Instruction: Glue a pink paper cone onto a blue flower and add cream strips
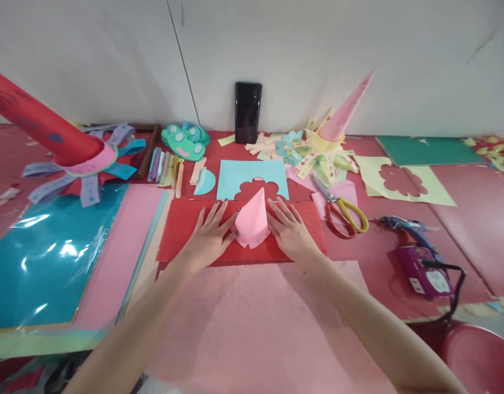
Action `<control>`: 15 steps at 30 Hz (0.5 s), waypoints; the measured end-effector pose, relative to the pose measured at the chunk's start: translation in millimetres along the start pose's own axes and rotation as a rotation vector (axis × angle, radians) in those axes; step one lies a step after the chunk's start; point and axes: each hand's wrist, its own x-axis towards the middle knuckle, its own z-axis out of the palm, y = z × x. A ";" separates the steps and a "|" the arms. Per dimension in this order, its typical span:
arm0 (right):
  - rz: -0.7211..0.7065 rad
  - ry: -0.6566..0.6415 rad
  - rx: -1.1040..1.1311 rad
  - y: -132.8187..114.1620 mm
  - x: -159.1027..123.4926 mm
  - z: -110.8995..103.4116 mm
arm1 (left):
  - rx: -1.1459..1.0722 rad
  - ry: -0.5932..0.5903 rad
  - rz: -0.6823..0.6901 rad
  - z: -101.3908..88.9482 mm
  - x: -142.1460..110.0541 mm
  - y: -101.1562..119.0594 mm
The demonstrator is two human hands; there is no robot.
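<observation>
A small pink paper cone (252, 220) stands point up on a red sheet (178, 230), its bottom edge cut into tabs. My left hand (210, 232) lies to the left of the cone, palm down with fingers spread, the fingertips at the cone's side. On the other side my right hand (290, 227) rests flat on the red sheet, fingers apart and close to the cone. Neither hand is wrapped around anything. Just behind lies a light blue sheet (252, 171) with a scalloped cut-out.
Scissors (342, 213) and a glue gun (411, 230) lie to the right, the latter by a purple box (424, 271). A black phone (248, 112) leans on the wall. Paper rockets stand left, a red tube (42, 120), and right, a pink cone (346, 109). Markers (161, 166) lie left.
</observation>
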 end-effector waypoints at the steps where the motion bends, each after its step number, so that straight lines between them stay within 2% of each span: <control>1: 0.002 -0.005 -0.010 0.0 -0.7 1.0 | 0.000 -0.006 0.000 -0.7 0.2 0.4; 5: -0.003 -0.004 -0.025 -0.7 -2.2 0.9 | 0.021 -0.018 -0.006 -0.5 0.4 1.0; 10: 0.013 -0.008 0.014 0.2 -3.8 3.1 | 0.058 0.051 0.027 4.8 -3.1 0.6; 15: 0.005 0.038 0.019 1.5 -6.6 3.3 | 0.034 0.070 -0.010 1.0 -4.9 6.2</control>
